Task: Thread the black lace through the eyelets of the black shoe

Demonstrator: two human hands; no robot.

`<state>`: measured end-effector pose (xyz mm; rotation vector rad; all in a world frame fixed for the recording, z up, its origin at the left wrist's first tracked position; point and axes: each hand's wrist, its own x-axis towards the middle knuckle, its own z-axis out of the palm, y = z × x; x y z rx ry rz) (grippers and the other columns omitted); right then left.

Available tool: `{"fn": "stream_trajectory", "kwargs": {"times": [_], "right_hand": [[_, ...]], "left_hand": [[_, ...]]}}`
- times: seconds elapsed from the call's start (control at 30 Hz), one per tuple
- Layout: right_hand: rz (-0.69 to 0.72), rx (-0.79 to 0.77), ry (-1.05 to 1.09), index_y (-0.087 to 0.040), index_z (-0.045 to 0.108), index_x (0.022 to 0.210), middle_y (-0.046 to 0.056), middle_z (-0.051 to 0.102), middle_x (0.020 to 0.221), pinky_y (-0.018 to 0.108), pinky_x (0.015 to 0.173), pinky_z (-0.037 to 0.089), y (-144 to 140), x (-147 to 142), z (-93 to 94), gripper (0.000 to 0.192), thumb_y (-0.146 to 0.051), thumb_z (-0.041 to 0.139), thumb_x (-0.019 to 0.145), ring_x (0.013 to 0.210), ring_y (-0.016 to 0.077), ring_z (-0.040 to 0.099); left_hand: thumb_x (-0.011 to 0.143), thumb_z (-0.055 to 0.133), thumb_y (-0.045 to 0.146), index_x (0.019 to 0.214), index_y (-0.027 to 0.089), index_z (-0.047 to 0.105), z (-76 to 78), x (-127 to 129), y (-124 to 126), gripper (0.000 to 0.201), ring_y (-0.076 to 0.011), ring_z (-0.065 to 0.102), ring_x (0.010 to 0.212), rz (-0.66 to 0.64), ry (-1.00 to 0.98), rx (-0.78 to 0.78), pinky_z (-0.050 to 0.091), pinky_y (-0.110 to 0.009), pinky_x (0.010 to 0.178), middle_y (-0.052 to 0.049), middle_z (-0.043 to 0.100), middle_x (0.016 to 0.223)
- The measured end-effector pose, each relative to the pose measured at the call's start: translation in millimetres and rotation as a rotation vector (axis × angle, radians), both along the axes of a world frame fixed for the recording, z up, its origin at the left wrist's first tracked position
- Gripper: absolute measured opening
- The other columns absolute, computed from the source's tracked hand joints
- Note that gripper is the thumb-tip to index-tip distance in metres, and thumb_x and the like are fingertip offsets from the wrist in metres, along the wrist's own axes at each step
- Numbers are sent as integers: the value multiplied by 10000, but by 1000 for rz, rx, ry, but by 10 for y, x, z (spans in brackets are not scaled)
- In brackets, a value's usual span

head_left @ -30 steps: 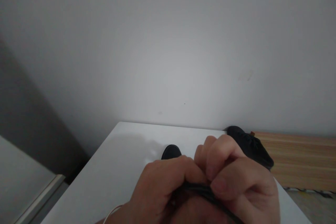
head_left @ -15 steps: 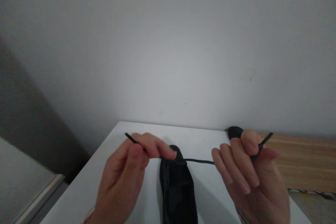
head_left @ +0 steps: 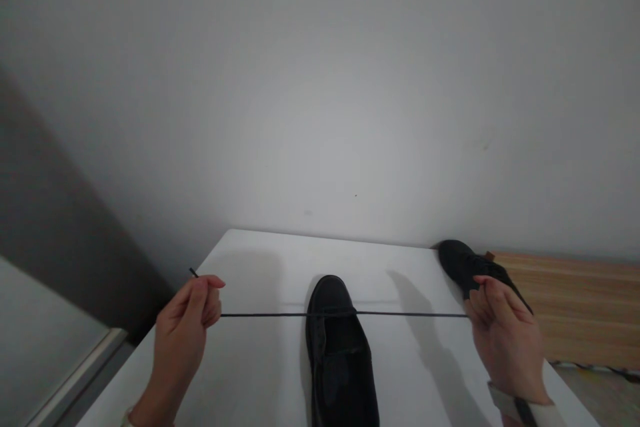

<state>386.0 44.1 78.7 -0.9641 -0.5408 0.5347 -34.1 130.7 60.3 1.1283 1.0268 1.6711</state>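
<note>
Black shoe (head_left: pixel 343 373) lies on white counter (head_left: pixel 250 367), between left hand (head_left: pixel 184 320) and right hand (head_left: pixel 505 333) — both closed, gripping its lace (head_left: pixel 410 313), drawn straight to either side. Second shoe (head_left: pixel 457 263) rests at far right — partly hidden by right hand, wooden panel (head_left: pixel 590 307) adjacent.

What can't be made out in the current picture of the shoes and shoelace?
In the head view:
Heel of the central black shoe: cut off by the bottom edge.
Right tip of the black shoelace: not visible, apparently hidden by the right hand.
Shoelace inside the left hand: covered by its grip.
Shoelace threading: too dark and small.
Second black shoe: partly behind the right hand.
</note>
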Motion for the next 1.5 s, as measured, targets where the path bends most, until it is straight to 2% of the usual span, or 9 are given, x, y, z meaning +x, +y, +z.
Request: {"fn": "stream_trajectory", "kwargs": {"times": [0.2,0.43,0.57,0.7,0.8,0.9,1.03,1.2,1.5], "right_hand": [[-119,-45,-18,-122,724,832,-101,363,484,162,400,242,40,93,-296,367,-407,890,671,459,43,272],[-190,-27,-44,-142,718,819,-105,353,464,184,404,223,66,182,-383,344,-413,874,677,456,55,261],[-170,-43,-80,-150,727,825,-91,381,490,191,418,242,66,165,-403,337,-430,862,696,475,62,288],[-48,-122,-243,-159,742,881,-57,442,571,219,439,285,42,74,-395,334,-467,803,768,499,81,335],[130,-191,-500,-193,745,986,-12,516,691,240,463,341,55,-90,-378,308,-473,697,869,536,106,400],[310,-190,-669,-227,751,1005,26,565,820,248,498,398,127,-326,-378,242,-423,633,924,580,119,460],[461,-145,-692,-247,757,1003,40,587,883,257,529,425,242,-617,-456,231,-388,579,960,599,123,498],[513,-163,-658,-248,768,965,57,620,897,275,594,448,266,-755,-588,191,-373,626,936,741,178,572],[583,-151,-662,-226,701,887,38,590,851,303,714,445,199,-789,-635,163,-337,604,956,811,196,577]], "left_hand": [[941,582,489,878,171,651,-234,-57,34,330,-92,306,494,100,153,-1,265,-214,454,78,334,532],[947,545,499,883,186,650,-316,-142,8,336,-104,286,491,152,204,-4,252,-228,454,80,306,544],[963,512,471,1011,211,681,-255,-162,-21,314,-126,358,549,153,472,29,317,-248,518,60,363,621],[936,533,462,1042,225,686,-102,-54,-38,301,-132,467,585,76,703,45,402,-258,577,7,629,835],[937,531,439,1181,227,623,-50,143,-53,336,-162,580,643,-56,774,30,443,-257,607,-3,710,827],[949,533,385,1010,224,656,-85,389,-90,211,-170,629,685,-202,829,68,464,-251,608,-18,729,827],[948,568,303,898,228,696,-197,647,-141,157,-180,656,755,-282,928,253,507,-274,696,-31,724,835],[946,554,176,903,213,670,-311,759,-146,129,-184,646,768,-342,953,480,510,-306,726,-34,721,811],[907,537,60,887,202,631,-378,844,-184,172,-180,603,716,-388,881,569,481,-321,687,-30,699,767]]}}
